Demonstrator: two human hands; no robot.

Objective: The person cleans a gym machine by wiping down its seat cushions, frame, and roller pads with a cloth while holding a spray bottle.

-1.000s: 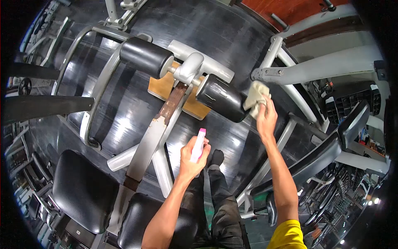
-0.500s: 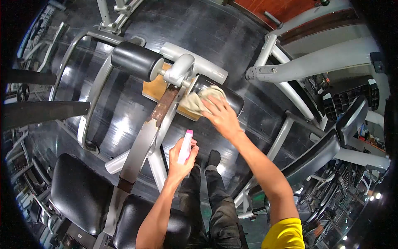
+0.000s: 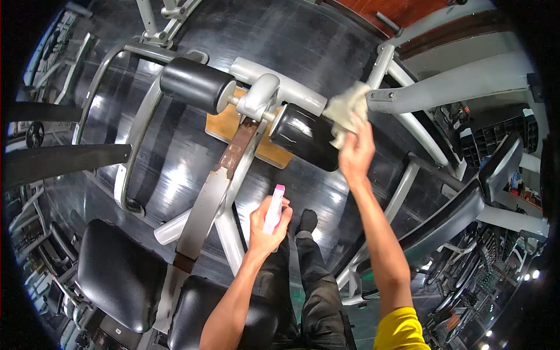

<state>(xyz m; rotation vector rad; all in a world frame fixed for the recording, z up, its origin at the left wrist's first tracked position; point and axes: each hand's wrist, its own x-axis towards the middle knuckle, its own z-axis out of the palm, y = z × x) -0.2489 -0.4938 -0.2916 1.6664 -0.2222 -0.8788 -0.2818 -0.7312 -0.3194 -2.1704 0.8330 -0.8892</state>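
Observation:
A pale cloth [image 3: 348, 111] hangs from the fingers of my right hand [image 3: 356, 153], at the outer end of the right black roller pad [image 3: 304, 135]. The cloth is blurred, and whether it touches the pad I cannot tell. My left hand [image 3: 269, 224] is wrapped round a white spray bottle with a pink tip [image 3: 273, 210], held upright below the pad. Wet-looking glossy streaks show on the right pad. The left black roller pad [image 3: 197, 86] sits across the grey metal joint [image 3: 261, 98] from it.
Two black seat pads, one at the lower left [image 3: 121, 276], flank a worn grey beam [image 3: 203, 204]. A curved metal frame [image 3: 140, 125] stands left. At right are a thick grey arm [image 3: 455, 90] and a black padded bench [image 3: 443, 220]. My foot [image 3: 309, 220] is on the dark floor.
My right hand first swept the cloth left over the right roller pad, then came back right to its outer end. My left hand shifted slightly, still round the bottle.

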